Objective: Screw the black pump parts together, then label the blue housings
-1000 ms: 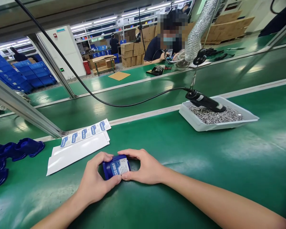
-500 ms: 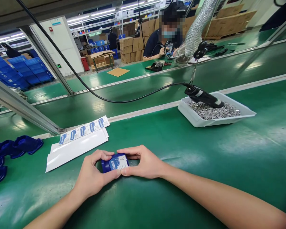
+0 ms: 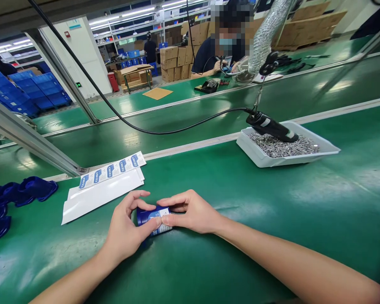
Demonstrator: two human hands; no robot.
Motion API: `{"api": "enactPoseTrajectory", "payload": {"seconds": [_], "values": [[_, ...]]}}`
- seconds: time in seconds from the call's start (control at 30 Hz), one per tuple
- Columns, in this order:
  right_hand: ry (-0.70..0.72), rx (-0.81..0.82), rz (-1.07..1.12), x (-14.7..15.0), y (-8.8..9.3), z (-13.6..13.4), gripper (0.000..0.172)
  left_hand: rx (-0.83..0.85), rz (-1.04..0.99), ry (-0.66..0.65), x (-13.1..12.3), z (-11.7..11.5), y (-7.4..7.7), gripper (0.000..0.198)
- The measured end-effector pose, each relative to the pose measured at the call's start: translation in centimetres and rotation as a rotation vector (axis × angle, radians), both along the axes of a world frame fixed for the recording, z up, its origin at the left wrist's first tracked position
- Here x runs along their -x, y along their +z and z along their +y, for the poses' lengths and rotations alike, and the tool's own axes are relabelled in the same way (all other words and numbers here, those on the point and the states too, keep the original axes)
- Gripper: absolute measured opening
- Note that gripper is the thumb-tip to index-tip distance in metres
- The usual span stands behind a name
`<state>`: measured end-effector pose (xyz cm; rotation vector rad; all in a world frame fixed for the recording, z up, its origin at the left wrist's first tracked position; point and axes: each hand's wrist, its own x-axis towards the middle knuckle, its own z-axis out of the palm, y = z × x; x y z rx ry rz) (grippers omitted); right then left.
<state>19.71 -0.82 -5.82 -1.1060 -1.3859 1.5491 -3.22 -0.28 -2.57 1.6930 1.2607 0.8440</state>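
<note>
Between my two hands is a small dark-blue plastic housing (image 3: 143, 216) bearing a blue-and-white label (image 3: 164, 227). My left hand (image 3: 128, 226) grips its left side, thumb pressed on the label and a fingertip on the top edge; one finger is raised off it. On the right, my right hand (image 3: 193, 213) pinches the housing, its thumb on the label beside the other thumb. The fingers cover part of the label and of the housing's far side. Beyond my left hand lies a strip of printed labels (image 3: 112, 171) on white backing sheets (image 3: 104, 196).
More blue plastic housings (image 3: 38, 188) stand at the left. A white tray of screws (image 3: 259, 159) sits at the right, with a black electric screwdriver (image 3: 272, 126) hanging over it. Its black cable (image 3: 145, 131) crosses the bench. Opposite, a co-worker (image 3: 205, 59) sits at another bench.
The housing has turned a little, with its label now tilted more toward me. My left thumb has slid onto the label, and a left finger has lifted away.
</note>
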Motion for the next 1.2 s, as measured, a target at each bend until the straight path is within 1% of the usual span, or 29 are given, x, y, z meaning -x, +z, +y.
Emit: {"api": "enactPoseTrajectory", "payload": {"seconds": [0.07,0.1,0.2,0.27,0.37,0.43,0.47,0.53,0.57,0.6,0.67,0.73,0.8,0.93,1.0,1.1,1.2], "values": [[0.02,0.013,0.015,-0.1,-0.1,0.2,0.061,0.009,0.006,-0.018,-0.2,-0.2,0.1,0.064],[0.028,0.014,0.019,-0.1,-0.1,0.3,0.059,0.008,0.016,-0.026,-0.3,-0.4,0.2,0.064],[0.033,-0.017,0.009,-0.1,0.0,1.0,0.045,-0.028,0.042,-0.028,-0.8,-0.7,0.3,0.049],[0.031,-0.053,-0.007,-0.1,0.2,1.2,0.044,-0.058,0.038,-0.032,-1.0,-0.7,0.3,0.041],[0.012,-0.154,-0.053,0.0,0.6,0.9,0.043,-0.061,0.011,-0.036,-1.1,-0.1,0.2,0.042],[0.01,-0.272,-0.139,0.3,0.6,0.4,0.04,-0.045,-0.019,-0.016,-1.1,0.4,0.1,0.043],[0.024,-0.343,-0.197,0.5,0.5,0.1,0.043,-0.037,-0.034,-0.003,-1.1,0.5,-0.1,0.042],[0.026,-0.456,-0.334,1.0,0.2,-0.5,0.065,-0.044,-0.057,0.017,-1.1,0.6,-0.4,0.039],[0.013,-0.484,-0.394,1.3,0.1,-0.6,0.071,-0.061,-0.066,0.024,-1.1,0.5,-0.7,0.036],[-0.005,-0.491,-0.434,1.5,0.0,-0.7,0.07,-0.082,-0.075,0.03,-1.2,0.4,-0.9,0.033],[-0.038,-0.454,-0.443,1.9,-0.1,-0.6,0.061,-0.114,-0.109,0.038,-1.2,0.0,-1.3,0.029],[-0.029,-0.383,-0.381,2.0,0.0,-0.4,0.059,-0.116,-0.152,0.045,-1.2,-0.2,-1.6,0.028],[-0.032,-0.276,-0.282,2.0,0.3,-0.2,0.058,-0.116,-0.185,0.047,-1.2,-0.4,-2.0,0.028],[-0.034,-0.017,-0.014,1.9,0.4,0.1,0.058,-0.159,-0.208,0.033,-0.9,-0.8,-2.9,0.025],[-0.048,0.077,0.061,2.0,0.2,0.4,0.056,-0.181,-0.217,0.016,-0.8,-1.0,-3.2,0.023],[-0.065,0.14,0.091,2.0,0.1,1.0,0.05,-0.196,-0.236,-0.012,-0.8,-1.1,-3.5,0.021],[-0.059,0.13,0.074,1.8,0.2,1.3,0.049,-0.183,-0.27,-0.028,-0.8,-0.8,-3.5,0.022]]}}
